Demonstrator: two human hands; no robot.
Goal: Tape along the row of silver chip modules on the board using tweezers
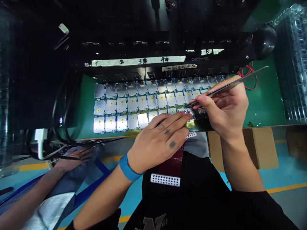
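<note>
Rows of circuit boards with silver metal shields (132,104) and small yellow stickers lie on the green mat (266,105). My left hand (159,140), with a blue wristband (128,167), lies flat over the front row, fingers stretched out and fingertips on the boards. In my right hand (225,110) is a pair of dark tweezers (230,85), pinched between thumb and fingers. Their tip points down at the front row, right by my left fingertips. At that spot some boards show bare components (201,111). Under my left hand hangs a dark red strip (171,163) with a white dotted end.
Behind the boards stands a black fixture (144,51) with numbered tape and switches. Black cables (66,108) hang at left, near another person's hand (72,159). Red wires (250,75), clear plastic trays (291,64) and a cardboard box (263,148) are at right.
</note>
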